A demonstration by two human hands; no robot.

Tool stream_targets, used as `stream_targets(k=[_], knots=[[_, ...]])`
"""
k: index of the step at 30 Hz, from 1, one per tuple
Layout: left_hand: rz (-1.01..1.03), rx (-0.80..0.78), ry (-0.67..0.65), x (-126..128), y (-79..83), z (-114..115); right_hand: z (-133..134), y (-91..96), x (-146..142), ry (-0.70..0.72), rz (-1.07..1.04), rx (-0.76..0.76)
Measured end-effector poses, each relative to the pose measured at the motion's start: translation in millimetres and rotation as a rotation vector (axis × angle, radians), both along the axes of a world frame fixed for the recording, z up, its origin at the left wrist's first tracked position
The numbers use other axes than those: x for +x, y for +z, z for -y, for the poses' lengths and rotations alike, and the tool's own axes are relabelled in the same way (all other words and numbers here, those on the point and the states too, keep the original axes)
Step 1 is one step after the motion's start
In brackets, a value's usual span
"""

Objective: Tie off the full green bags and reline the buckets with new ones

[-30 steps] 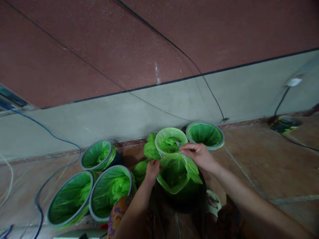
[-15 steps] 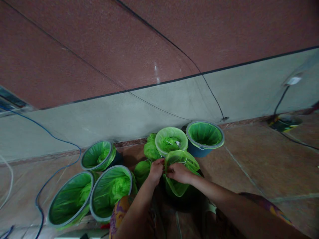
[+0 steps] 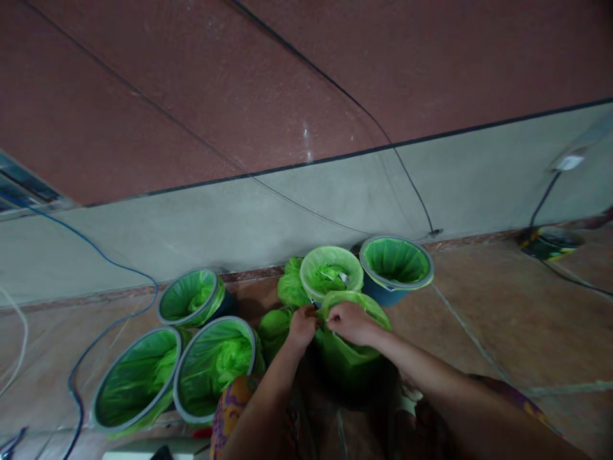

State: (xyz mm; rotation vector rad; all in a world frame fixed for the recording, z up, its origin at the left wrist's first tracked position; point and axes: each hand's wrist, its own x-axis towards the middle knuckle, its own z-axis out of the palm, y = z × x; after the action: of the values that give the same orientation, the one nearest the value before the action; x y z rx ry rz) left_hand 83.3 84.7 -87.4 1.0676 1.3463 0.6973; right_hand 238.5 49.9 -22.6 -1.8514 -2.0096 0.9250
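Observation:
A translucent green plastic bag [image 3: 352, 367] stands with its mouth spread, directly in front of me; a dark shape shows around its lower part. At the left edge of its mouth, my left hand [image 3: 303, 326] pinches the rim. My right hand [image 3: 352, 322] is closed on the same rim, close beside the left, with its wrist across the bag's opening. Just behind the hands is a pale green-lined bucket [image 3: 306, 287] with crumpled green plastic and a small white piece inside. A bunched green bag [image 3: 274, 329] lies left of my left hand.
Green-lined buckets with grey rims stand at left [image 3: 136, 383], [image 3: 213, 370], [image 3: 188, 297], and a blue one [image 3: 390, 291] at back right. A blue cable [image 3: 110, 326] crosses the floor at left. A dark container [image 3: 550, 243] sits by the wall at right.
My right hand has turned and drawn the bag's rim in, fingers now closed on the edge. The front of the bag's mouth has risen. The left hand stays at the rim.

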Motion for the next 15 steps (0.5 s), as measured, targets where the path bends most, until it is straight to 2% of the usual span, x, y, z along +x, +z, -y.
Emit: stream_targets(k=[2, 4, 7, 10, 12, 15], knots=[[-0.087, 0.024, 0.017, -0.4, 1.3, -2.3, -2.4, 18.4, 15.6, -0.031, -0.245, 0.005], [-0.097, 0.131, 0.032, 0.5, 8.4, -2.9, -3.4, 36.1, 30.6, -0.077, -0.618, 0.01], [0.096, 0.344, -0.023, 5.0, 28.0, 1.8, -2.5, 56.1, 44.9, -0.149, -1.088, 0.07], [0.28, 0.426, -0.263, 14.9, 46.4, 13.8, -2.2, 63.6, 47.1, -0.18, -1.222, 0.1], [0.268, 0.449, -0.406, 24.1, 50.8, 23.6, -4.1, 62.5, 44.9, -0.215, -1.23, 0.119], [0.125, 0.476, -0.445, 37.3, 43.5, 32.0, -10.0, 56.9, 42.7, -0.277, -1.175, 0.167]])
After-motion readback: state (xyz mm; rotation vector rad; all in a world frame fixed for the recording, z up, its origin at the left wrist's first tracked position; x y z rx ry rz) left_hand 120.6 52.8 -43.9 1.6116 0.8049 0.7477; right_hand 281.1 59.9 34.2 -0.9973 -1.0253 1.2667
